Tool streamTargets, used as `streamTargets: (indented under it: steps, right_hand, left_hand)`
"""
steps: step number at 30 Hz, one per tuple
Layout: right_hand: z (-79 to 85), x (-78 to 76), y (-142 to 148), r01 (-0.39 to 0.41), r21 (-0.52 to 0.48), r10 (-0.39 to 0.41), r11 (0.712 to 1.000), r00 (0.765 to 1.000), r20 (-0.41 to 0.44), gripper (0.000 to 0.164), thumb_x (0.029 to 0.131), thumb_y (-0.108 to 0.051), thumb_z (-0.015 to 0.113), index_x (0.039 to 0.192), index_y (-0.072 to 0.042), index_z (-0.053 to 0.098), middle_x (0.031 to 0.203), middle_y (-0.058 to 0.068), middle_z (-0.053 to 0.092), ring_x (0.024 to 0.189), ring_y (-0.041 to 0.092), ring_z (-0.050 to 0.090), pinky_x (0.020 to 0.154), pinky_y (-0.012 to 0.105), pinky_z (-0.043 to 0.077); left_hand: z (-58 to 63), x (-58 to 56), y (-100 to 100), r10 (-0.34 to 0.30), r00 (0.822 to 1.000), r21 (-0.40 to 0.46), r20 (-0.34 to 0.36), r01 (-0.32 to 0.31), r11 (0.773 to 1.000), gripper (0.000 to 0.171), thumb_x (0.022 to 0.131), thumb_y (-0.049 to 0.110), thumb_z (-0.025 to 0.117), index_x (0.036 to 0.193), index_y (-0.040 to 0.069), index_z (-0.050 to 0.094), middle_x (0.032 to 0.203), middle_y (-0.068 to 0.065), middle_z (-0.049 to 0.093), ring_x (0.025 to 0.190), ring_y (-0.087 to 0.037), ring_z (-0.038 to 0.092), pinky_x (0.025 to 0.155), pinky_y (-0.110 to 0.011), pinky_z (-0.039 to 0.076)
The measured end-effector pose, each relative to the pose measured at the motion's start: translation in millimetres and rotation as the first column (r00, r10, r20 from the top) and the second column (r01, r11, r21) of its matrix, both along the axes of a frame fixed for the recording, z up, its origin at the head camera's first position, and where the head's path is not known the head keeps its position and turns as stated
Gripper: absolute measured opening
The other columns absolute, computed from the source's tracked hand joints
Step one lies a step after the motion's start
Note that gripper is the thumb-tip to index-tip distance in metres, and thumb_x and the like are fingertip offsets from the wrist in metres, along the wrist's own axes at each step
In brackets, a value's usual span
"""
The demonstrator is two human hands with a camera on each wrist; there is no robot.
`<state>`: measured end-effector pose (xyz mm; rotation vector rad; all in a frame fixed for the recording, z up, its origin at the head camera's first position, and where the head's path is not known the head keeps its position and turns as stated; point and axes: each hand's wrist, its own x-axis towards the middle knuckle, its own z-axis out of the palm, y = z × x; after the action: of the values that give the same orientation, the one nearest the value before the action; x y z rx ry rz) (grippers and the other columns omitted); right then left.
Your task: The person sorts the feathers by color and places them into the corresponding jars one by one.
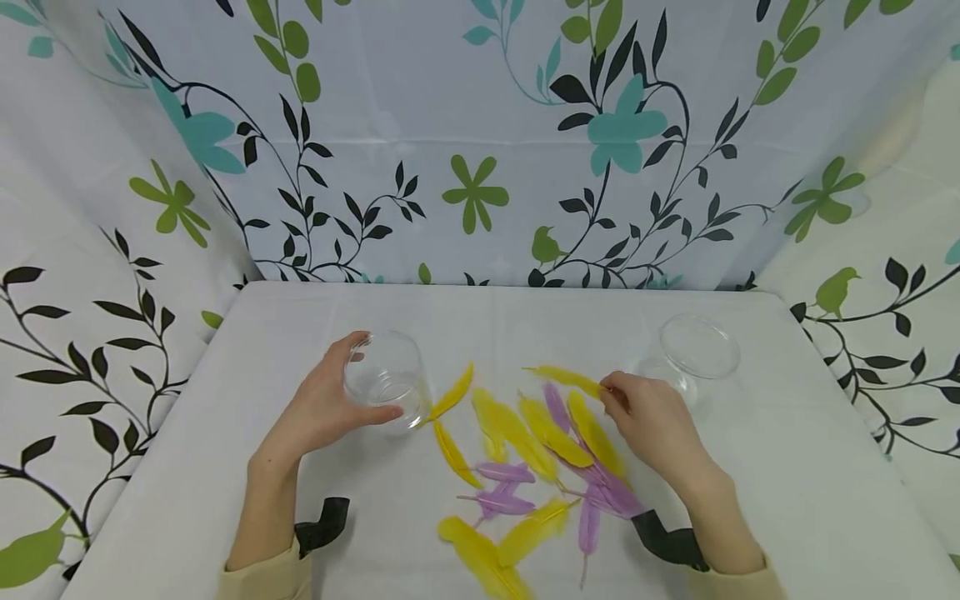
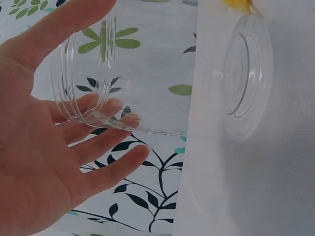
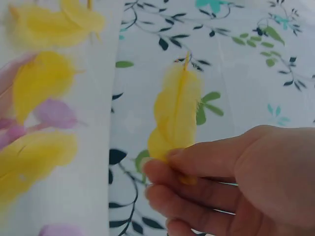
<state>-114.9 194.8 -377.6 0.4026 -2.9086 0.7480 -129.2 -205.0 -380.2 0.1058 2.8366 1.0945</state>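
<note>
My left hand grips a clear, see-through jar near its rim, thumb on the near side. The jar is upright, its base at the white tabletop in the left wrist view. My right hand pinches one end of a yellow feather between thumb and fingers. In the right wrist view that feather points away from the fingertips. Several loose yellow feathers and purple feathers lie between my hands, some overlapping.
A second clear container stands at the right, partly behind my right hand. Dark straps stick out at both wrists. Leaf-patterned cloth hangs behind and along the sides of the white table.
</note>
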Motion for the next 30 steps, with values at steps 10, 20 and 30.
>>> streamTargets:
  steps: [10, 20, 30]
  right_hand:
    - [46.3, -8.6, -53.8, -0.099, -0.025, 0.094, 0.995, 0.985, -0.141, 0.007, 0.093, -0.011, 0.071, 0.097, -0.007, 0.074, 0.079, 0.001, 0.067, 0.067, 0.014, 0.052, 0.064, 0.029, 0.052]
    - [71.2, -28.7, -124.8, -0.302, 0.182, 0.342, 0.936, 0.905, -0.255, 0.016, 0.093, -0.009, 0.069, 0.078, -0.009, 0.066, 0.064, -0.001, 0.056, 0.062, 0.017, 0.05, 0.07, 0.034, 0.049]
    - [67.0, -38.7, -170.5, -0.372, 0.314, 0.443, 0.874, 0.875, -0.197, 0.017, 0.094, -0.013, 0.069, 0.079, -0.007, 0.065, 0.065, 0.002, 0.06, 0.064, 0.022, 0.059, 0.072, 0.037, 0.051]
  left_hand:
    - [2.3, 3.0, -1.0, -0.038, 0.999, 0.019, 0.012, 0.038, 0.999, 0.109, 0.069, 0.043, 0.09, 0.154, 0.017, 0.026, 0.152, -0.013, 0.042, 0.132, -0.037, 0.045, 0.101, -0.061, 0.044]
    - [1.1, 3.6, -2.9, -0.053, 0.999, 0.042, 0.007, 0.053, 0.998, 0.109, 0.07, 0.04, 0.09, 0.154, 0.016, 0.026, 0.153, -0.008, 0.041, 0.134, -0.035, 0.044, 0.104, -0.06, 0.042]
    - [1.4, 4.2, -2.4, -0.044, 0.999, 0.057, 0.021, 0.043, 0.997, 0.109, 0.071, 0.038, 0.09, 0.155, 0.017, 0.024, 0.155, -0.011, 0.039, 0.134, -0.035, 0.044, 0.105, -0.061, 0.042]
